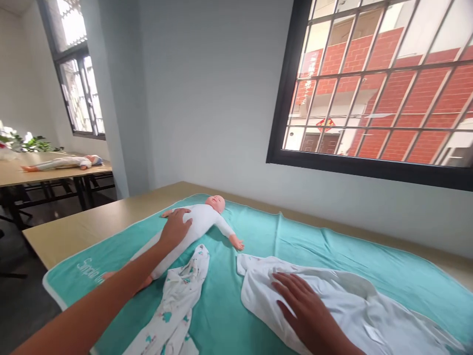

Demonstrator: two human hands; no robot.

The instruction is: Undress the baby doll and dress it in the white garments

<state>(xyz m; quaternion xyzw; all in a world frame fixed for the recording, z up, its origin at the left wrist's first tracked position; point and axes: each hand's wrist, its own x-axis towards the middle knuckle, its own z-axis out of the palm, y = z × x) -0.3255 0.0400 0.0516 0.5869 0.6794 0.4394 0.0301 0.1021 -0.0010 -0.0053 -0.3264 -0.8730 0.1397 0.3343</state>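
A baby doll (202, 217) in a white body suit lies on its back on a teal blanket (254, 229), its head toward the wall. My left hand (177, 226) rests over the doll's torso, fingers apart and holding nothing. Flat on a spread white baby garment (343, 291) at the right lies my right hand (305, 305), its fingers stretched out. Between my arms is a printed white garment (179, 301) with small green figures, lying loosely folded. My left forearm hides part of the doll's legs.
The wooden table (155, 199) under the blanket stands near a grey wall with a barred window (369, 88). At the far left, another table (15, 172) bears a second dressed doll (66, 162) and a green plant (35, 143).
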